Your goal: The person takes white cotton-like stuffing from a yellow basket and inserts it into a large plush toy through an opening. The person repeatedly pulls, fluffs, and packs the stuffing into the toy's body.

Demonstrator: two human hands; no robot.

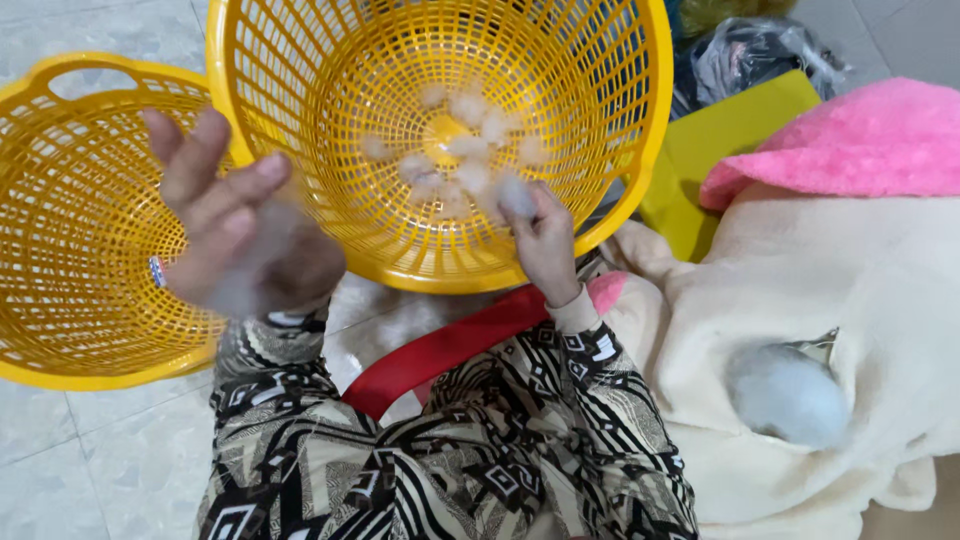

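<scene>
Hands: right [545,240] pinches white fluff [515,195] in basket [440,130]; left [235,225] open, blurred.

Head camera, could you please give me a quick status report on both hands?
Left hand raised, blurred, wisp of stuffing in its grip. Right hand pinching a white fibre tuft inside tilted yellow basket. Nothing obstructing.

The two yellow baskets [560,120] [70,250] are hard plastic with lots of little holes, and they look smooth and a bit shiny. The white tufts [465,140] inside one look soft and fluffy like cotton. The cream plush cloth [800,270] and the pink cloth [860,135] look fuzzy, and the floor [110,460] is smooth pale stone.
</scene>
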